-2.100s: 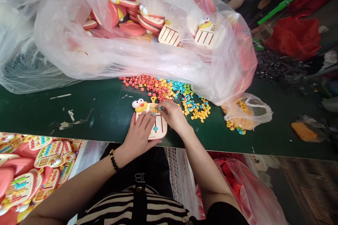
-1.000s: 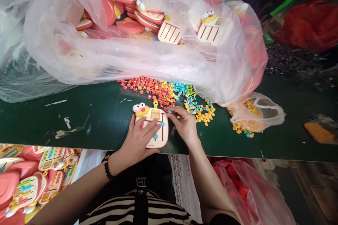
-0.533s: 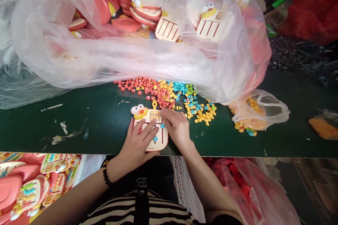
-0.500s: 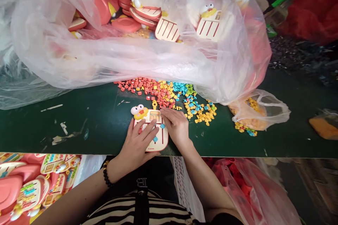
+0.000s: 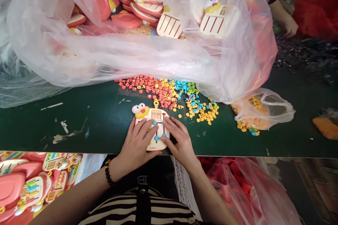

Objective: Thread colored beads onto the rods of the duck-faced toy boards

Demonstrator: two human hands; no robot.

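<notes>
A cream toy slider board [image 5: 151, 144] with a yellow duck head [image 5: 139, 110] lies on the dark green table [image 5: 79, 119]. Small blue pieces sit in its red-lined tracks. My left hand [image 5: 137, 140] rests on the board's left side, fingers spread. My right hand [image 5: 179, 144] lies on its right side, fingertips on the board near the blue pieces. Neither hand visibly holds a loose piece. Just above the board spreads a pile of loose red, yellow, blue and green pieces [image 5: 169, 95].
A large clear plastic bag [image 5: 111, 59] of pink duck toys lies behind the pieces. To the right is a small bag of orange and yellow pieces [image 5: 260, 112]. Finished toys [image 5: 31, 186] are stacked below the table edge at left. A co-worker's hand [image 5: 290, 26] shows top right.
My right hand has come down from the board's top edge and the loose pieces onto the board's right side, its fingers now spread. My left hand stays on the board.
</notes>
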